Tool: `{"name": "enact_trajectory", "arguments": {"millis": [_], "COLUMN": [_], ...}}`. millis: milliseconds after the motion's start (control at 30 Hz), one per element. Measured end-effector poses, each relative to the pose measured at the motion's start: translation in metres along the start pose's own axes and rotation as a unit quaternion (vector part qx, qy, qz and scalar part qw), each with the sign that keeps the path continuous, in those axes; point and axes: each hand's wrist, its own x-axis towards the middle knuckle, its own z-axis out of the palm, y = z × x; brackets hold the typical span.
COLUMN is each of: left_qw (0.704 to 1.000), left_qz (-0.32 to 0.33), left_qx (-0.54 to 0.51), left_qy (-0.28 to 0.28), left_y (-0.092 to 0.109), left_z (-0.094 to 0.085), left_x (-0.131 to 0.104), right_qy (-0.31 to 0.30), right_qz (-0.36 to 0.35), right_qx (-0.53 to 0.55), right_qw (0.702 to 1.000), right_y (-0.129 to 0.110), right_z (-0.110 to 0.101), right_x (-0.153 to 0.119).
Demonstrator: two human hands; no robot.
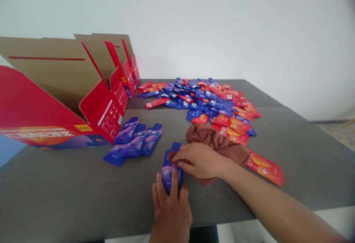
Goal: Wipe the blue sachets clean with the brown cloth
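Head view: the blue sachet lies flat between both hands, its long axis running away from the person, its narrow neck at the far end. The left hand comes from the near side, fingers spread and resting on the lower end. The right hand reaches in from the right, its fingers closed on a fold of the brown cloth, which touches the sachet's upper part; both hands are equally near. To the left, past a strip of grey tabletop, a group of blue sachets overlaps beside the red box. An orange-red sachet lies right of the cloth; beyond spreads the mixed heap. The table's near edge passes beneath the left hand.
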Motion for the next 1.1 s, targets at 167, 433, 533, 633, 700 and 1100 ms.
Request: {"name": "enact_trajectory", "arguments": {"millis": [167,433,533,633,700,1100], "left_qw": [1.0,1.0,1.0,1.0,1.0,1.0], "left_qz": [-0.003,-0.007,-0.009,-0.014,-0.015,-0.012], "left_qx": [0.002,-0.018,-0.019,-0.016,-0.008,-0.019], "left_qy": [-0.008,-0.006,-0.012,-0.012,-0.005,-0.02], "left_y": [-0.0005,-0.0013,-0.0007,0.0001,0.0002,-0.001], "left_z": [0.0007,-0.002,-0.0031,-0.0025,-0.0017,-0.0043], "left_x": [-0.0004,0.0007,0.0015,0.0014,0.001,0.0018], "right_qy": [-0.017,0.011,0.011,0.01,0.008,0.013], "right_qz": [-0.036,0.019,0.03,0.023,0.009,0.031], "right_qx": [0.009,-0.01,-0.011,-0.009,-0.002,-0.01], "right_qw": [0.999,1.0,0.999,1.0,1.0,0.999], "right_y": [-0.0025,0.0042,0.0049,0.0038,0.0023,0.0052], "right_z": [-0.0006,0.0035,0.0035,0.0024,0.0013,0.0031], "right_x": [-0.0009,0.0014,0.0022,0.0014,0.0002,0.0022]}}
